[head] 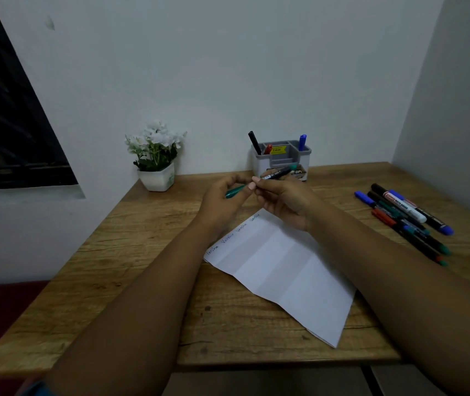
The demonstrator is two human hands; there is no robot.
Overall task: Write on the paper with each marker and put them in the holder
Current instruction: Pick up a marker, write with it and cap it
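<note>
Two hands at work: both are raised above the wooden table, between the paper and the holder.
Flower pot: the white pot with white flowers stands at the far left of the table and plays no part.
Left hand: the left hand curls its fingers around a green cap, so it is closed on the cap.
Right hand: the right hand pinches the green marker near its front end; the barrel points up and right, toward the holder.
Step in hand: I judge that cap and marker are being separated or joined. I cannot tell which, because the tip is hidden between the fingers.
How to do it well: keep cap and barrel in one straight line, hold the barrel firmly close to the joint, and move the cap along the axis without bending.
Paper: the white creased sheet lies under the wrists, with a few written words along its far edge.
Holder: the grey desk organiser stands by the wall, with a black, a red and a blue marker already inside.
Waiting markers: a group of markers lies at the right, well apart from the hands.
Progress: it seems less than half is done.
</note>
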